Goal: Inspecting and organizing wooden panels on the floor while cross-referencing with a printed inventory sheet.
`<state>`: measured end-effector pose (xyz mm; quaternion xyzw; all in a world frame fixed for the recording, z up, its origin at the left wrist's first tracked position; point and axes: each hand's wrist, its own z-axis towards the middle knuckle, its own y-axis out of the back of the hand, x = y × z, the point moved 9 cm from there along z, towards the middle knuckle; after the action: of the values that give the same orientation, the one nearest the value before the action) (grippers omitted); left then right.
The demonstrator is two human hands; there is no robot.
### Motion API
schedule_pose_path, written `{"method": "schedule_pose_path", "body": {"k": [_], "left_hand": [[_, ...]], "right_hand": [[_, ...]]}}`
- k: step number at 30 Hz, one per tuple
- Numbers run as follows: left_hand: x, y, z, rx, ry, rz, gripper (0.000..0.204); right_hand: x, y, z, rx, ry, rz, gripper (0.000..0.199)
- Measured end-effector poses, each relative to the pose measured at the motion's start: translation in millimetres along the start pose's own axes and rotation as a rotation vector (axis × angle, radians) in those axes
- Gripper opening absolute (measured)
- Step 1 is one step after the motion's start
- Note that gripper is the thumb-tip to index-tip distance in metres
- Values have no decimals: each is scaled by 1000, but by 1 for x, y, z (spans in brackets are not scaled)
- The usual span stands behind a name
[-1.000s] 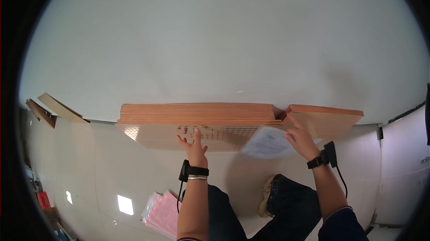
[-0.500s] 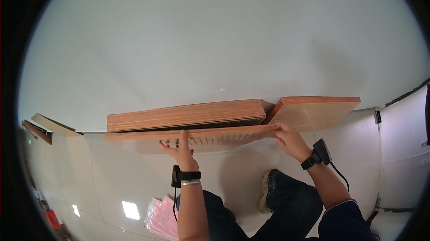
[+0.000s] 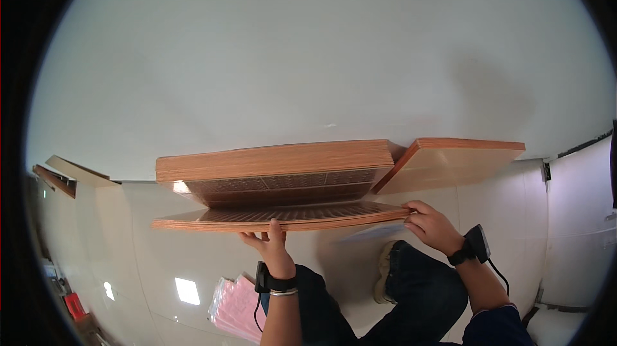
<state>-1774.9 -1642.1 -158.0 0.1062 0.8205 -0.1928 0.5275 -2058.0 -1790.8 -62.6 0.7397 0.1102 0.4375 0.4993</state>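
A thick stack of flat boards (image 3: 273, 161) with orange-brown edges leans against a pale wall, its front face dark with a patterned grid. One or a few front boards (image 3: 283, 225) are tipped away from it toward me, leaving a wedge-shaped gap. My left hand (image 3: 276, 257) grips their top edge near the middle, thumb over the edge and fingers against the near side. At the right corner, my right hand (image 3: 436, 229) holds the same edge between thumb and fingers. How many boards I hold cannot be told.
Another stack of boards (image 3: 459, 156) leans on the wall at the right. Several thin panels (image 3: 83, 172) stand at the far left. Pink sheets in clear plastic (image 3: 238, 307) lie on the glossy floor beside my left leg. A door frame (image 3: 546, 172) rises at the right.
Both hands have drawn the front boards' top edge toward me, widening the gap to the stack. More of the stack's patterned face shows.
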Motion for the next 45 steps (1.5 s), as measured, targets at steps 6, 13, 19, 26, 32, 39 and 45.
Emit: {"method": "schedule_pose_path", "body": {"k": [6, 13, 19, 26, 32, 39, 45], "left_hand": [[4, 1, 6, -5, -31, -35, 89], [11, 9, 13, -20, -141, 99, 93], [6, 9, 14, -36, -121, 93, 97], [-2, 2, 16, -32, -237, 175, 97], [-4, -6, 20, -48, -266, 171, 98], [-4, 8, 17, -88, -316, 223, 92], [-2, -4, 15, -57, -314, 219, 92]], "right_hand": [[0, 3, -2, 7, -36, 16, 10], [30, 24, -14, 13, -57, -34, 11], [104, -9, -38, 494, -114, 242, 15], [198, -77, -99, 1089, 74, 764, 21], [162, -83, -64, 869, -73, 693, 19], [111, 0, 5, 199, 46, 626, 17], [86, 35, 66, 424, 116, 1193, 20]]}}
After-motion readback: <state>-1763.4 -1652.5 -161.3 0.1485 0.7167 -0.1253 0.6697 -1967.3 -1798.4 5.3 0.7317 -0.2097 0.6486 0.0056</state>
